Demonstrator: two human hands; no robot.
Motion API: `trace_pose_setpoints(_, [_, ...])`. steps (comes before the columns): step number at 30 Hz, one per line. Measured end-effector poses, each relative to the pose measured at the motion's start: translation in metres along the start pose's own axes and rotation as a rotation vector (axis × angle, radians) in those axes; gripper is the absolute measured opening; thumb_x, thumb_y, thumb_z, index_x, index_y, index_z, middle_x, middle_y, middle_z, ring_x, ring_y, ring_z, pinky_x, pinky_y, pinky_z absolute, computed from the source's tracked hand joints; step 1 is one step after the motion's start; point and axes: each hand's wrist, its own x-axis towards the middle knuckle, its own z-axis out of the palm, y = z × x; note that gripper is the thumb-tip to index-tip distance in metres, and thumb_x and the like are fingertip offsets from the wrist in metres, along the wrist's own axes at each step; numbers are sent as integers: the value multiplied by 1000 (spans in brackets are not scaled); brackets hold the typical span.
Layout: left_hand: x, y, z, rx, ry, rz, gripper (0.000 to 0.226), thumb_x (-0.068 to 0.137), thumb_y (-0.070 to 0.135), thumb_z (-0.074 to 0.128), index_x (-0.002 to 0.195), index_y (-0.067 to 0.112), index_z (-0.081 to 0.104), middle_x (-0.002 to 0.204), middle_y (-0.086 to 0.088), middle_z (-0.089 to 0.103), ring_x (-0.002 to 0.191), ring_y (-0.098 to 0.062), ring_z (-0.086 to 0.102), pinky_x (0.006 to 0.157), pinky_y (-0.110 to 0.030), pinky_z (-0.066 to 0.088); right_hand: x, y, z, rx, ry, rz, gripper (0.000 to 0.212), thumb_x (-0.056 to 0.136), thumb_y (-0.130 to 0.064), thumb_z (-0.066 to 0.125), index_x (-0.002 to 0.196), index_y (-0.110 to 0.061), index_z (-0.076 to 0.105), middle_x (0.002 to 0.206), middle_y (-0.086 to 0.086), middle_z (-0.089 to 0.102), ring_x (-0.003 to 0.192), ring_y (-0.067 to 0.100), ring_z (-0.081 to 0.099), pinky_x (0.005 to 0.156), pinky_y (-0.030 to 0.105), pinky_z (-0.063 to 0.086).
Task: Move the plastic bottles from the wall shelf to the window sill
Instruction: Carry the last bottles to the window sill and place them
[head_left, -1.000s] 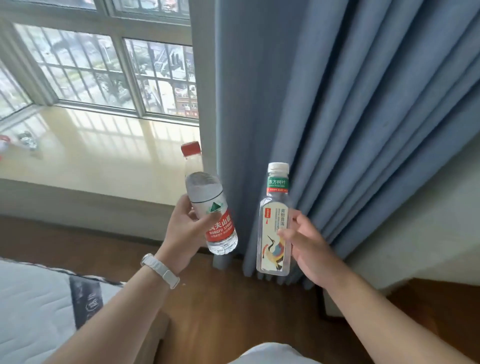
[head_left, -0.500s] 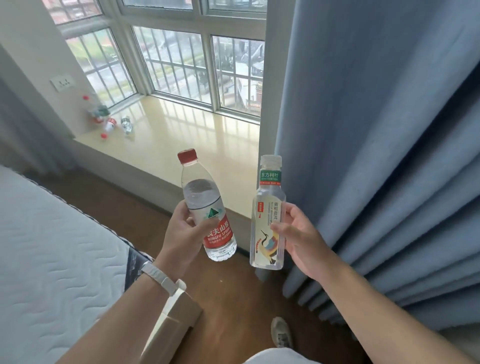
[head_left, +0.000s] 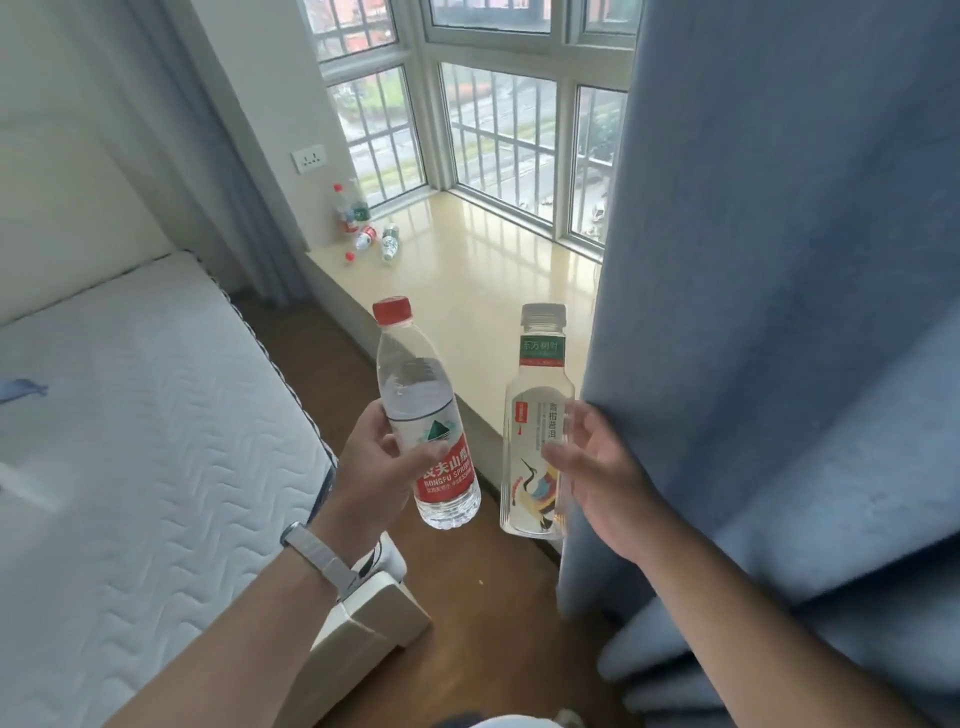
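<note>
There is a single view, from a wide-angle camera worn on the head, looking forward and steeply down over both forearms. The hands sit close below the lens in the lower middle of the picture. Past them the view faces the window sill (head_left: 483, 280) along its length toward its far left corner, with the window (head_left: 498, 130) behind its far edge. The bed (head_left: 130, 415) fills the left side, a blue curtain (head_left: 779, 312) the right, wooden floor (head_left: 467, 597) between. No second view overlaps it.
</note>
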Motion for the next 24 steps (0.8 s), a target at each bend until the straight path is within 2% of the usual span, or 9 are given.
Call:
trace_pose_setpoints(3, [0, 2, -12, 22, 78, 5, 72, 59, 36, 84, 124, 18, 60, 107, -5, 73, 101, -22, 72, 74, -28, 59, 16, -1, 10, -10, -68, 4, 71, 62, -42, 80, 125, -26, 52, 123, 6, 65, 119, 28, 62, 101, 53, 49])
trace_pose_setpoints(7, [4, -4, -39, 30, 165, -12, 64, 65, 33, 84, 123, 17, 61, 110, -13, 71, 105, -35, 69, 87, -49, 59, 42, -5, 25, -48, -167, 19, 67, 64, -43, 77, 125, -29, 51, 115, 1, 68, 113, 22, 65, 97, 47, 52])
trace_pose_setpoints(9, [9, -10, -53, 44, 203, -19, 61, 67, 32, 84, 121, 14, 62, 110, -16, 71, 105, -39, 68, 88, -53, 58, 56, -6, 33, -56, -195, 25, 64, 69, -38, 77, 125, -29, 50, 116, 3, 66, 111, 21, 67, 90, 41, 55])
trace_pose_setpoints(12, [23, -19, -69, 49, 238, -40, 58, 67, 32, 83, 119, 14, 63, 108, -15, 72, 103, -36, 70, 85, -47, 60, 79, -6, 43, -33, -197, 36, 65, 67, -35, 77, 125, -24, 51, 112, 4, 68, 105, 21, 70, 81, 35, 57])
trace_pose_setpoints(17, [68, -29, -95, 56, 224, -37, 54, 74, 32, 80, 122, 18, 61, 110, -9, 71, 105, -32, 69, 87, -44, 60, 126, -11, 61, -35, -139, 42, 73, 57, -39, 77, 123, -22, 51, 115, 9, 65, 101, 22, 71, 85, 43, 56])
trace_pose_setpoints(20, [109, -26, -115, 63, 211, -12, 51, 77, 25, 82, 122, 18, 60, 109, -6, 71, 104, -30, 69, 77, -31, 61, 162, -18, 76, -41, -107, 54, 72, 57, -39, 76, 123, -23, 51, 116, 8, 64, 98, 20, 72, 80, 40, 56])
trace_pose_setpoints(24, [165, -16, -154, 59, 216, 32, 63, 66, 41, 80, 123, 23, 60, 111, -3, 71, 105, -26, 69, 79, -33, 60, 217, -29, 103, -84, -104, 46, 59, 66, -27, 74, 121, -23, 52, 113, 7, 65, 95, 20, 72, 79, 40, 56])
